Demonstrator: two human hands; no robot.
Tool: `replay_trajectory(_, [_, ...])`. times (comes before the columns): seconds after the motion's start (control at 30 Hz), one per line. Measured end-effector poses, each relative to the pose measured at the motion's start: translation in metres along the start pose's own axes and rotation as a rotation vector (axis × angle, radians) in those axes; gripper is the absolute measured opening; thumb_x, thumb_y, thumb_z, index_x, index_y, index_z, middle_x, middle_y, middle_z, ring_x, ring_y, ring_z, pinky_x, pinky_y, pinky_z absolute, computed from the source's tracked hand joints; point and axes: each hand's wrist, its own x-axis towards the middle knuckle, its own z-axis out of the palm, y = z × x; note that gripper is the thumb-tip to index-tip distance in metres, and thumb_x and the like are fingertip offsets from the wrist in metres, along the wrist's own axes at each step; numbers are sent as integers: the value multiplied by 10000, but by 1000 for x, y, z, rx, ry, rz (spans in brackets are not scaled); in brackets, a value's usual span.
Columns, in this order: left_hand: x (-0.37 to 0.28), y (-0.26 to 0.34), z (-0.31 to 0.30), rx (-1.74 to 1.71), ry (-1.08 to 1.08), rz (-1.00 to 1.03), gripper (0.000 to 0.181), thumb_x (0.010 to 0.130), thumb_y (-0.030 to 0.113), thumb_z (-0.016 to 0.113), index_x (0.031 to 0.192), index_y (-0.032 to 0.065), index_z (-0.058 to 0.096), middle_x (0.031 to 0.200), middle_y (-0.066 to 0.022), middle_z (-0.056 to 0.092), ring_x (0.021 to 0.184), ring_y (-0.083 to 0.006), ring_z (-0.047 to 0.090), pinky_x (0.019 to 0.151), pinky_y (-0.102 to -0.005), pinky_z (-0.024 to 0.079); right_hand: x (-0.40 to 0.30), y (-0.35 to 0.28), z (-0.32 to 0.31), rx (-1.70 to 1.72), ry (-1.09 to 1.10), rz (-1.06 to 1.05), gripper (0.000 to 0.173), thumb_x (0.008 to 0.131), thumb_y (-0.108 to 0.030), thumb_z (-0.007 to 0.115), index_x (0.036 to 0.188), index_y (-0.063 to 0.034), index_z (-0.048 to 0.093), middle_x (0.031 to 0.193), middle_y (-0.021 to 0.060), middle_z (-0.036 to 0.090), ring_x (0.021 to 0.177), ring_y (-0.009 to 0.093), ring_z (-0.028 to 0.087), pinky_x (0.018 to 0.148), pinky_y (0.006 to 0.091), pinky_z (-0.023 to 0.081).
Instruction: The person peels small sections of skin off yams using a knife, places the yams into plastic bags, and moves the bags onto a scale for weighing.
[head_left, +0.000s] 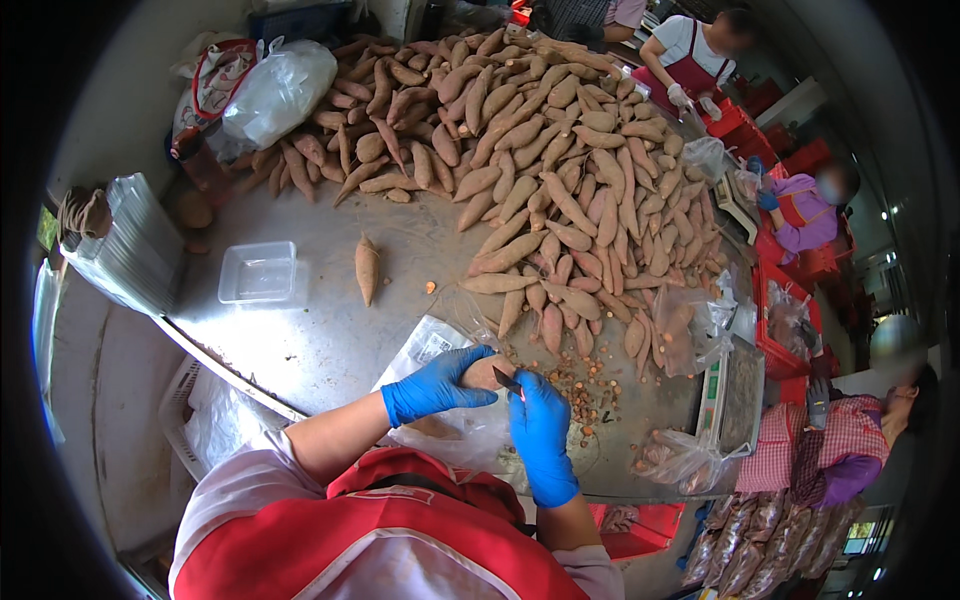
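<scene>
A sweet potato (486, 372) is held in my left hand (442, 381), which wears a blue glove. My right hand (541, 424), gloved in blue too, grips a small knife (507, 381) whose dark blade lies against the sweet potato's end. Below my hands is a clear plastic bag (457, 442) with something brownish inside, beside a white printed bag (424, 346). Cut ends and scraps (589, 390) are scattered on the metal table to the right. A single sweet potato (367, 270) lies apart, left of the large pile (540, 150).
A clear plastic tray (257, 272) and stacked trays (131, 240) are at the left. A scale (739, 397) and bagged sweet potatoes (682, 461) stand at the right. Several co-workers are beyond the table's right side, near red crates (784, 322).
</scene>
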Motion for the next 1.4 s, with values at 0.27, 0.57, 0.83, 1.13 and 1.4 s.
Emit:
replay_trajectory(0.27, [-11, -1, 13, -185, -174, -124, 546, 707, 166, 720, 1174, 1, 491, 1071, -85, 574, 987, -126, 503, 883, -282, 399, -12, 29, 11, -4, -3, 252, 114, 744, -51, 502, 840, -61, 562, 700, 110, 578, 607, 282, 542, 557, 368, 424])
replay_trajectory(0.57, [11, -10, 14, -946, 43, -105, 492, 827, 176, 599, 1253, 66, 379, 1134, -53, 486, 1087, -202, 465, 941, -317, 368, -33, 52, 12, 857, 107, 603, 203, 795, 26, 375, 817, 1, 575, 713, 55, 582, 588, 96, 501, 554, 221, 417])
replay_trajectory(0.83, [6, -30, 37, -1413, 120, -227, 378, 855, 216, 555, 1135, -9, 436, 1091, -144, 531, 981, -230, 554, 860, -300, 473, -26, 29, 30, 71, 166, 208, 188, 755, -47, 537, 940, -61, 566, 798, 164, 578, 696, 324, 577, 622, 353, 457])
replay_trajectory(1.13, [1, -25, 45, -1541, 32, -212, 405, 847, 228, 561, 1149, -11, 433, 1107, -155, 531, 1019, -262, 532, 923, -370, 419, -30, 44, 52, 286, 55, 423, 134, 805, -73, 461, 877, -50, 572, 785, 137, 602, 661, 271, 581, 592, 352, 449])
replay_trajectory(1.4, [6, -35, -44, -635, 474, 17, 371, 798, 157, 623, 1115, 9, 501, 1109, -86, 522, 992, -212, 528, 905, -326, 405, -91, 115, 31, 889, 208, 923, 127, 781, -62, 463, 781, -25, 584, 516, 6, 450, 417, 60, 367, 379, 204, 257])
